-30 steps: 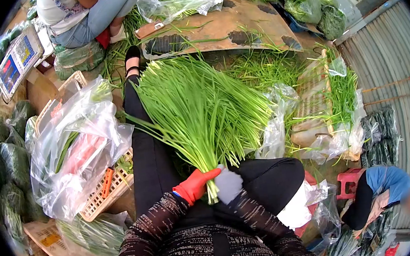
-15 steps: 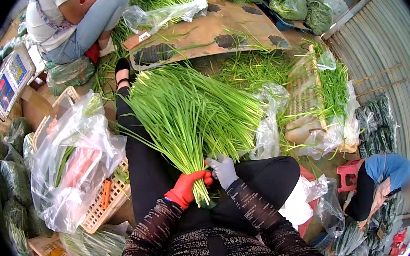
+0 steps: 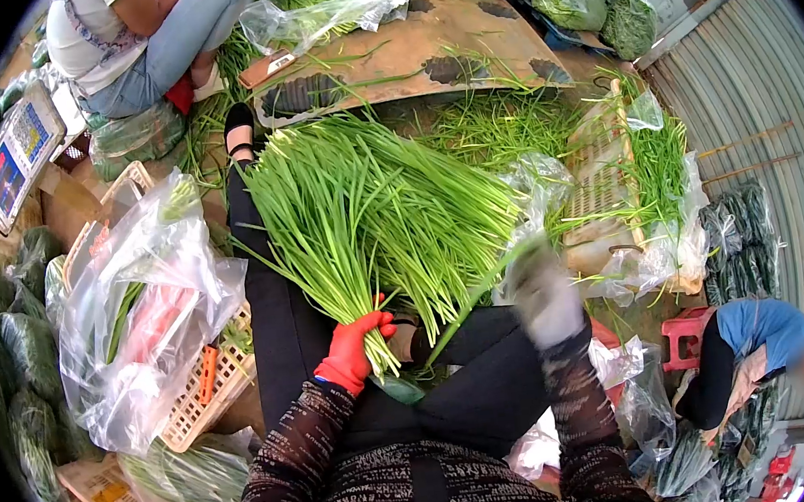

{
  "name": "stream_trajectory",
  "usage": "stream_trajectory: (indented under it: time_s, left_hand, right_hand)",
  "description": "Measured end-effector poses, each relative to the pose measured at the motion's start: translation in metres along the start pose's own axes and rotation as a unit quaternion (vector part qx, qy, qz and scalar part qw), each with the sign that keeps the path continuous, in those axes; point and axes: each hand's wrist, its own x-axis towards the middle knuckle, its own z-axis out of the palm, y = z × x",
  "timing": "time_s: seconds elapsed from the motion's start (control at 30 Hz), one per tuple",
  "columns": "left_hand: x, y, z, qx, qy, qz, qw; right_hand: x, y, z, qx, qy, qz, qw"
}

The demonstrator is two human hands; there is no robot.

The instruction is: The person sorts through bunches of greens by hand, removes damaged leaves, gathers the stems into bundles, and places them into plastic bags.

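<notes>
My left hand [image 3: 355,346], in a red glove, is wrapped round the pale stem ends of a bunch of long green leaves [image 3: 311,226]. A second part of the leafy heap [image 3: 447,217] lies to the right of that bunch, over my lap. My right hand [image 3: 546,295], in a grey glove, is raised over my right knee and smeared by motion. A green blade or strip [image 3: 475,294] runs from near that hand down toward my lap; whether the hand holds it is hard to make out. A dark green rounded thing [image 3: 400,390] rests below the stems.
A plastic-covered crate [image 3: 160,325] holding an orange-handled tool [image 3: 207,374] stands left, near a scale [image 3: 18,159]. A worn board [image 3: 392,66] lies ahead. Another crate [image 3: 600,181] with greens is at right. One person [image 3: 135,44] sits upper left, another [image 3: 755,341] bends lower right.
My right hand has left the stem ends and swung out to the right and slightly up. My left hand still grips the bunch. The green strip now shows between bunch and right hand.
</notes>
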Motion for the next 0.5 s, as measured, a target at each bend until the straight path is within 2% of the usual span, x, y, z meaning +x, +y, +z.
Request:
stream_trajectory:
  time_s: [0.03, 0.13, 0.2, 0.23, 0.27, 0.33, 0.4, 0.43, 0.5]
  left_hand:
    - [-0.004, 0.006, 0.006, 0.005, -0.029, 0.025, 0.999]
    - [-0.007, 0.013, 0.013, -0.002, -0.085, 0.047, 0.995]
    - [-0.008, 0.014, 0.017, 0.029, -0.065, 0.040, 0.997]
    - [-0.008, 0.014, 0.016, 0.019, -0.061, 0.037, 0.997]
    - [-0.009, 0.014, 0.013, 0.011, -0.055, 0.035, 0.998]
    - [-0.010, 0.012, 0.007, 0.001, -0.049, 0.024, 0.999]
    - [-0.007, 0.011, 0.001, -0.019, -0.042, 0.007, 0.999]
    - [-0.006, 0.012, 0.001, -0.020, -0.048, 0.006, 0.999]
    - [-0.004, 0.011, -0.001, -0.011, -0.045, 0.009, 0.999]
  right_hand:
    - [0.005, 0.011, -0.010, 0.028, 0.076, 0.046, 0.996]
    - [0.020, 0.069, 0.018, 0.158, 0.090, 0.218, 0.959]
    - [0.018, 0.069, 0.093, 0.029, 0.000, 0.339, 0.940]
    - [0.014, 0.075, 0.123, -0.054, -0.083, 0.334, 0.937]
    - [0.011, 0.072, 0.151, -0.178, -0.115, 0.342, 0.915]
    - [0.018, 0.055, 0.176, -0.272, -0.121, 0.350, 0.888]
    - [0.022, 0.055, 0.184, -0.275, -0.116, 0.347, 0.889]
    - [0.028, 0.059, 0.184, -0.279, -0.066, 0.345, 0.894]
    - [0.030, 0.076, 0.171, -0.192, -0.063, 0.373, 0.906]
